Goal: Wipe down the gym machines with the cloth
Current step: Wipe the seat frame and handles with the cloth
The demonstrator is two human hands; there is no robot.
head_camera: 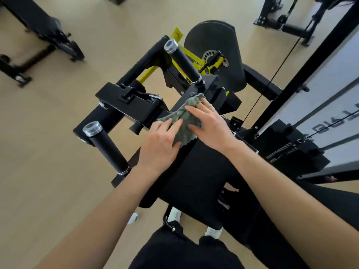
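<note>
A green-grey cloth (184, 117) lies crumpled on the black top of a gym machine (136, 102) with yellow parts. My left hand (159, 144) rests on the cloth's near left side with fingers laid straight over it. On the far right side my right hand (207, 123) presses flat on the cloth, fingers extended. Both hands cover the middle of the cloth; its edges stick out around them.
Two black padded handles with silver caps (105, 146) (182, 61) jut out left and behind. A black seat pad (215, 49) lies beyond. A weight stack (291, 150) and frame post stand at right. Other benches (48, 35) sit on the tan floor at far left.
</note>
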